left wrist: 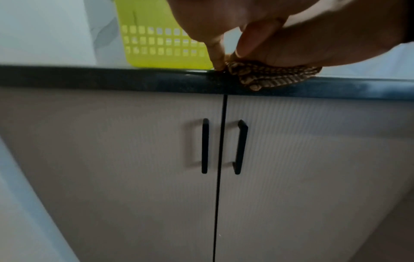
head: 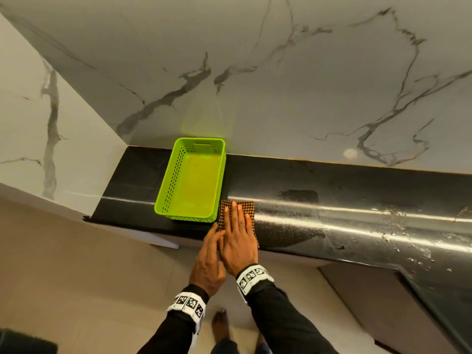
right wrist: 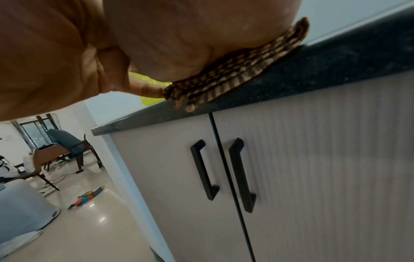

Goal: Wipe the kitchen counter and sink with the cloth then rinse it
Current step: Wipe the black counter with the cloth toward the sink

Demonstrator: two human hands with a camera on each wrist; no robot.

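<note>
A folded brown-and-black checked cloth lies on the black counter at its near edge, right beside a green basket. My right hand lies flat on the cloth with straight fingers, pressing it down. In the right wrist view my palm covers the cloth, whose corner hangs just over the counter edge. My left hand sits next to the right one, its fingertips touching the cloth's near left corner at the counter edge. No sink is in view.
The empty lime-green perforated basket stands on the counter against the marble wall. Wet streaks and droplets shine on the counter to the right. Below are pale cabinet doors with black handles. The counter ends at the left.
</note>
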